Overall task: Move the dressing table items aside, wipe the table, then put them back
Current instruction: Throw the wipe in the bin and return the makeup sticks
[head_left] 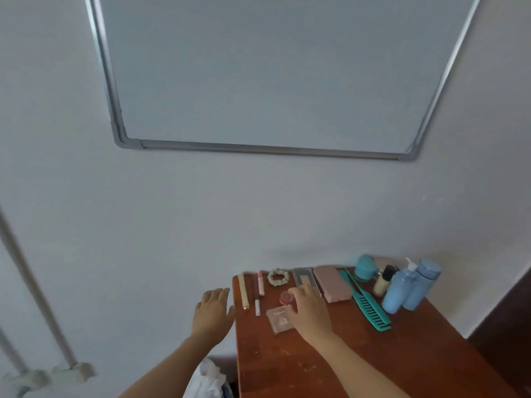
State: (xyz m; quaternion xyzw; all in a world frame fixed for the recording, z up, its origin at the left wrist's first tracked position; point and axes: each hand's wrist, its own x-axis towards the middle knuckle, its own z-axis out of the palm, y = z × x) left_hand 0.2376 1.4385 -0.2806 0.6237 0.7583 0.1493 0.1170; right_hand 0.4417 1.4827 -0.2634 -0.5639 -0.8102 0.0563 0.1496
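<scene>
**Right hand at the red jar**

The right hand (pixel 309 308) is stretched over the brown surface (pixel 373 357), with its fingers at a small red jar (pixel 285 297) at its 10 o'clock. Whether the jar is gripped cannot be told, as the view is blurred. A clear compact (pixel 278 321) lies at its 8 o'clock. The left hand (pixel 214 308) is held wide, fingers spread, off the surface's edge. A teal comb (pixel 369 304) lies at 3 o'clock.

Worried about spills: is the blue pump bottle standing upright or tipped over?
Upright. The blue pump bottle stands on its base on the table, its white pump on top.
</scene>
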